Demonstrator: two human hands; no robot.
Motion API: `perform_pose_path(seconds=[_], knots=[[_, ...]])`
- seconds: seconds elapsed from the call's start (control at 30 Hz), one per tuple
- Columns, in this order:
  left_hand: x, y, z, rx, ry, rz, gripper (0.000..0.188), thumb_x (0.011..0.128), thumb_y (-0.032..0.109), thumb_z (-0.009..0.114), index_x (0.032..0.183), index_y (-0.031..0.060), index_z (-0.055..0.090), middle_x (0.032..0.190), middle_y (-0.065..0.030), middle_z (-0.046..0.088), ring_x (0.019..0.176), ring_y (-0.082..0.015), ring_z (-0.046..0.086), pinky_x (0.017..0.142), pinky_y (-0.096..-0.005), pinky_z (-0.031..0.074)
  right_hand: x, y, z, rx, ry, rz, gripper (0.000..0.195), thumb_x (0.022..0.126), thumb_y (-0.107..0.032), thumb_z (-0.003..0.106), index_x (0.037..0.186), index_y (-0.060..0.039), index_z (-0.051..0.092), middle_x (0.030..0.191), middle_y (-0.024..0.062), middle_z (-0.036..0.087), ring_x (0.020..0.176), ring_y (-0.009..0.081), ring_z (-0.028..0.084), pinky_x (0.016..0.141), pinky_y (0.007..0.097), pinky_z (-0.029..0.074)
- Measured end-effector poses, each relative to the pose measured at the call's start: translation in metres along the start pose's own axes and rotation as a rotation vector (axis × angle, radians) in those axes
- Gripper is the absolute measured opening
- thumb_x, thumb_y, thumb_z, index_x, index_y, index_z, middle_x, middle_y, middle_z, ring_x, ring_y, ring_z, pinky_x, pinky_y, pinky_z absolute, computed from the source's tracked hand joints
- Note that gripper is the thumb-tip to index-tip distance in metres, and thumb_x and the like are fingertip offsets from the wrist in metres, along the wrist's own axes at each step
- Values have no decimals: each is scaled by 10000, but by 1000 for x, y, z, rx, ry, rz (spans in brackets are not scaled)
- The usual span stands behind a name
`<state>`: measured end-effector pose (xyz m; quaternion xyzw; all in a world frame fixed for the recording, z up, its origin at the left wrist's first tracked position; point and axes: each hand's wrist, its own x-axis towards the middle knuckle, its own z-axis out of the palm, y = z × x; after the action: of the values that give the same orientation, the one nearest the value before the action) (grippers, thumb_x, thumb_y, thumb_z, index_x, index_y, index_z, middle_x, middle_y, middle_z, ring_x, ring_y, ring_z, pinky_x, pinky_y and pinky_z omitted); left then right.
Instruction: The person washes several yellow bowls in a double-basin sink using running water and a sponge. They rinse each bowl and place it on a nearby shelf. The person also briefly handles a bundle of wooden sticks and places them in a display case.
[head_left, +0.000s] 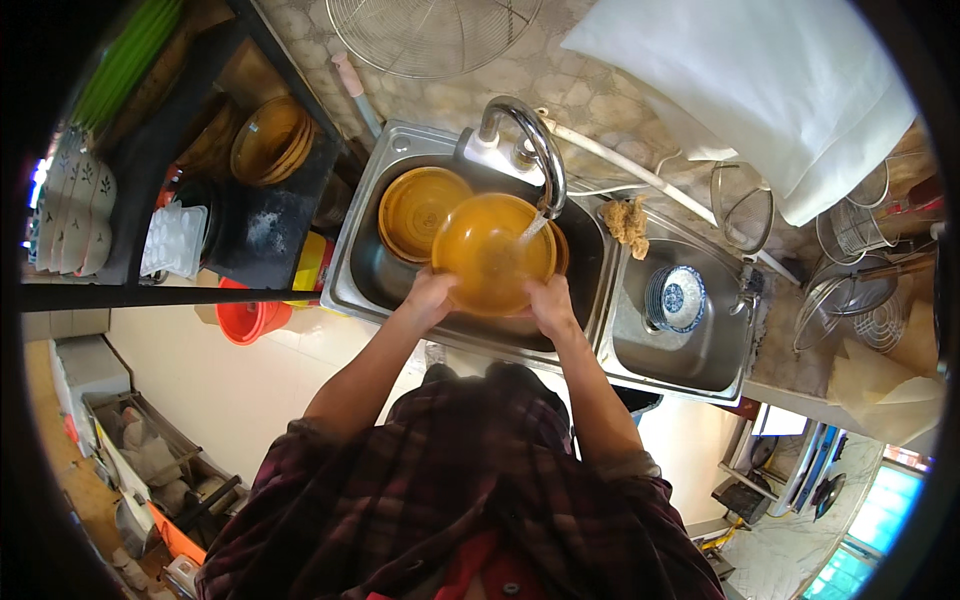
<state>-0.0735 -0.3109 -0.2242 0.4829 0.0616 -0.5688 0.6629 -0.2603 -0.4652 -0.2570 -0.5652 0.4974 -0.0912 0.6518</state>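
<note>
My left hand (433, 298) and my right hand (550, 304) grip opposite sides of the near rim of an amber-yellow bowl (480, 255). Water runs from the curved chrome faucet (553, 180) into this bowl, which is slightly blurred. Below it lies the large stainless-steel sink basin (375, 281). A stack of similar amber bowls (420, 206) rests in the basin at the left. Another amber rim (562, 247) shows behind the held bowl's right side, the rest of it hidden.
The smaller basin (701, 356) on the right holds a tilted stack of blue-and-white bowls (679, 298). A brown scrubbing cloth or sponge (628, 225) lies on the divider. A black shelf (262, 225) with more amber bowls (271, 142) stands left. Wire strainers (742, 206) sit at the right.
</note>
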Motion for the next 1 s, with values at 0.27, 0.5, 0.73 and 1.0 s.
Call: perform_pose_path(seconds=[0.27,0.5,0.73,1.0], knots=[[84,-65,21,87,93,-151,303,942,24,656,1239,66,619,1146,-71,651,947,-283,702,808,-448,624,-52,-79,-35,-985,280,-394,288,889,-113,617,1114,66,617,878,286,717,822,481,709,822,497,587],[97,-52,14,-458,-98,227,259,995,127,635,1250,86,625,1171,-104,695,1010,-251,709,850,-391,625,-19,-101,-15,-856,154,-974,601,766,151,561,1355,33,550,1295,282,630,1152,441,641,950,454,561],[90,-39,0,-771,-78,236,282,995,161,648,1260,67,640,1188,-87,705,1069,-220,692,881,-364,598,0,-99,-4,-596,105,-874,474,866,56,609,1336,-4,599,1223,276,670,1158,446,643,951,451,547],[122,-63,51,161,55,268,305,943,-10,667,1241,46,640,1128,-54,711,1024,-163,676,861,-312,559,-61,-49,-35,-576,530,-555,365,899,-37,628,1259,20,630,1011,312,708,914,468,715,784,495,585]])
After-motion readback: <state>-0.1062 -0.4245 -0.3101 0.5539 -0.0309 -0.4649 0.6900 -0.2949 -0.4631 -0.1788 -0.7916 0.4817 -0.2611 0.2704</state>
